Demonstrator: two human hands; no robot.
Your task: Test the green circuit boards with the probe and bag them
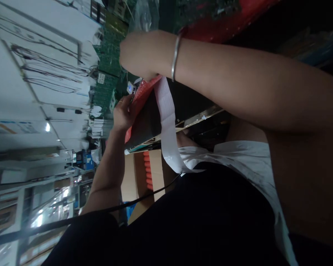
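Observation:
My left hand (122, 115), a ring on one finger, has its fingers closed at the edge of red bubble wrap (144, 91). What they pinch is too small to make out. A small device with a bluish face (131, 88) lies just beyond its fingertips. My right hand (140, 53), with a silver bangle at the wrist, is curled above the wrap, knuckles outward. Its fingers are mostly hidden, and so is whatever they hold. From beneath it a long white strip (168, 114) hangs over the table edge towards my lap.
The dark tabletop (148, 120) has a worn edge beside my body. Below it stands an open cardboard box (157, 173) with red rolls or tubes inside. More red wrap (211, 29) and clear plastic (145, 14) lie past my right hand. Cables (50, 64) hang on the wall.

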